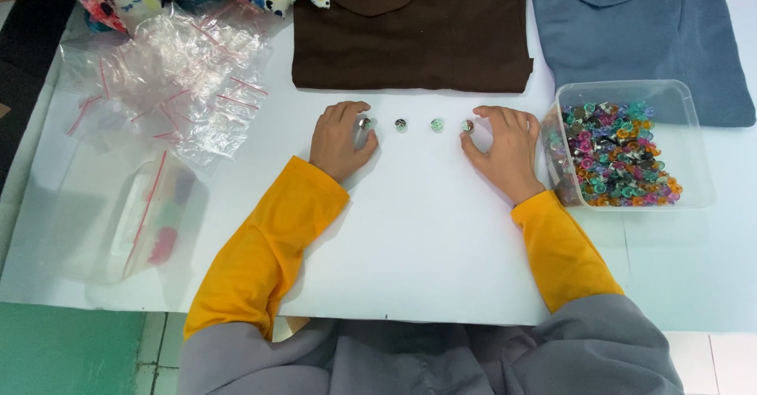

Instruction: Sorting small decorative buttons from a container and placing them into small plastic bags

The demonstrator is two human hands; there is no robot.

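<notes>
Aligning four snap buttons in a row | left hand [341,139] pinches end button [365,124] | right hand [502,147] pinches opposite button [467,126] | next: likely even spacing with middle buttons [419,124]

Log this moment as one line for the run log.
left hand on end button | right hand on other end button | row of four | tub of buttons right | brown garment behind

My work surface is a white table [426,269] under even, soft light. Below its near edge I see green floor [63,348] at left and pale tiles [717,363] at right.
</notes>
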